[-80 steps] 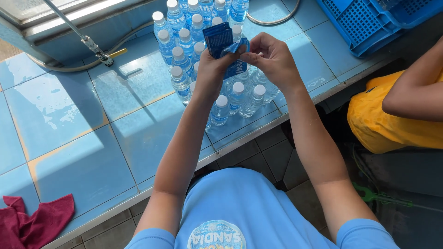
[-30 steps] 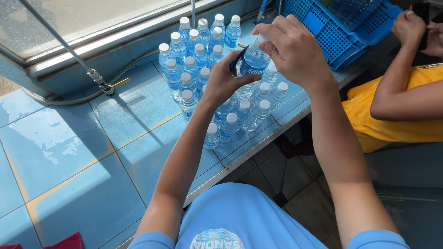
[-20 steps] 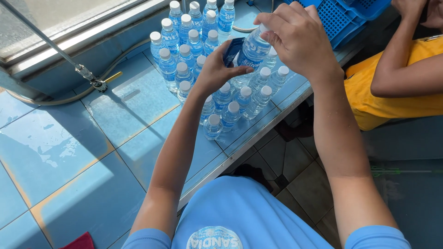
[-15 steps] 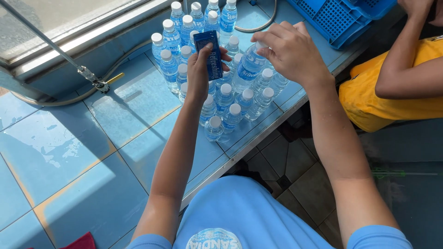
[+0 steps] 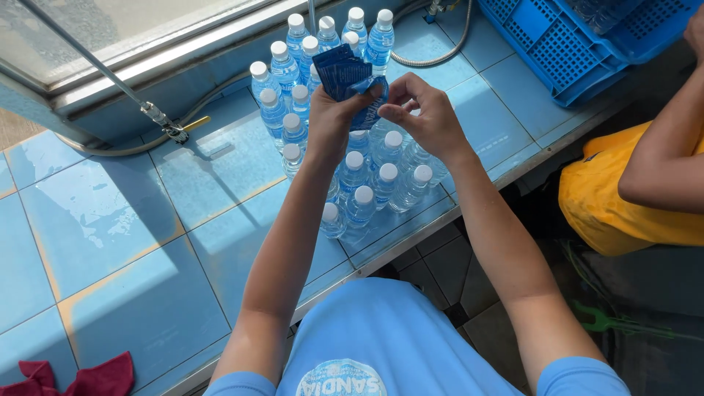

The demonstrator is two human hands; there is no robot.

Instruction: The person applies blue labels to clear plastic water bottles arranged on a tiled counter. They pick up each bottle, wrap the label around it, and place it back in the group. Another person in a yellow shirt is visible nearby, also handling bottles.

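Note:
My left hand [image 5: 331,121] grips a flat stack of dark blue label sleeves [image 5: 340,71] and holds it up over the bottles. My right hand [image 5: 423,111] pinches one blue sleeve [image 5: 372,110] at the stack's lower right edge, fingers closed on it. Under both hands stand several small clear water bottles with white caps [image 5: 364,196], packed in rows on a blue tiled counter [image 5: 139,249]. Some bottles are hidden behind my hands.
A blue plastic crate [image 5: 565,40] sits at the back right. A hose [image 5: 433,51] curls behind the bottles, and a metal rod with a fitting [image 5: 158,117] crosses the back left. A red cloth [image 5: 81,378] lies at the counter's front left. Another person in yellow [image 5: 645,183] sits at the right.
My right hand has let go of a bottle and come to the sleeve stack, which my left hand has raised and tilted. The view has shifted slightly.

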